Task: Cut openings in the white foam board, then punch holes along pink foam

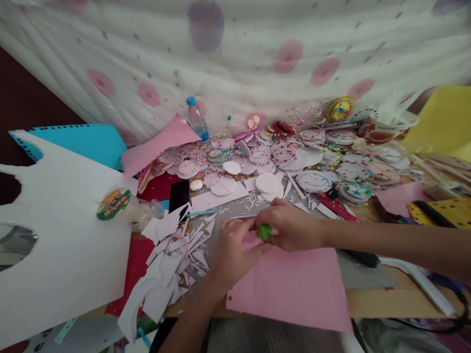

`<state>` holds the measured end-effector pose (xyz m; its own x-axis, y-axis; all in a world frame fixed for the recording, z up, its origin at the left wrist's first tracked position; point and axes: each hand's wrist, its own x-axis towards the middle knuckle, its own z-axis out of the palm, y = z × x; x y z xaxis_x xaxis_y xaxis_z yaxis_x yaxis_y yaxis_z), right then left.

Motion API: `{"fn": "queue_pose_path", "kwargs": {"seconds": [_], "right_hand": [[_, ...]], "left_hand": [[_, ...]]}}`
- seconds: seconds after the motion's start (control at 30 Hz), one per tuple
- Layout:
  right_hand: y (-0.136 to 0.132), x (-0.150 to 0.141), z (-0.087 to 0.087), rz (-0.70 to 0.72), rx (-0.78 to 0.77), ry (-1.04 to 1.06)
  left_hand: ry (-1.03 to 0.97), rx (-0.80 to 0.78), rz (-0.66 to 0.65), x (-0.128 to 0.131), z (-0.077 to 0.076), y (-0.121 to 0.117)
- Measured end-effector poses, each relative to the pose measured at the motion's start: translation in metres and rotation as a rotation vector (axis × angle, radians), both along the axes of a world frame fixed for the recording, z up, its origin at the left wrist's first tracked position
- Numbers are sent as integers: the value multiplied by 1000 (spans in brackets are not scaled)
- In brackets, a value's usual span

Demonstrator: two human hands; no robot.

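Observation:
A pink sheet of paper or thin foam (294, 289) lies in front of me, its near edge hanging past the table's edge. My left hand (235, 250) holds its upper left part down, fingers bent and thumb stretched toward the other hand. Closed around a small green rounded thing (265, 232) is my right hand (290, 223), pressed against the upper part of the sheet. The green thing's lower end and kind are hidden by my fingers. The two hands touch or nearly touch. White paper discs (268, 183) lie just beyond them.
White offcuts (176, 260) heap up on the left beside a large cut white sheet (73, 245). A black phone (179, 198), a water bottle (197, 120) and several decorated discs (314, 181) stand or lie behind. Scissors (395, 213) and a paper bowl (382, 128) are at right.

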<state>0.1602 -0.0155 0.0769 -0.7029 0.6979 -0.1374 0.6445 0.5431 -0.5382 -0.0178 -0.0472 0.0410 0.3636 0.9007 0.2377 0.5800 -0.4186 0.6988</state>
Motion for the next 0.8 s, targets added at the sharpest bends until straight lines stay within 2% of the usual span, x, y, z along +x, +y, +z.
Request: {"fn": "queue_pose_path", "kwargs": {"seconds": [0.27, 0.47, 0.63, 0.8], "right_hand": [[3, 7, 1, -7, -37, -49], [0, 6, 2, 0, -37, -45], [-1, 3, 6, 3, -5, -48], [-4, -1, 7, 32, 38, -66]], "left_hand": [[-68, 87, 102, -18, 3, -4], [-77, 120, 103, -15, 5, -8], [-72, 116, 76, -15, 8, -7], [58, 75, -52, -13, 18, -5]]}}
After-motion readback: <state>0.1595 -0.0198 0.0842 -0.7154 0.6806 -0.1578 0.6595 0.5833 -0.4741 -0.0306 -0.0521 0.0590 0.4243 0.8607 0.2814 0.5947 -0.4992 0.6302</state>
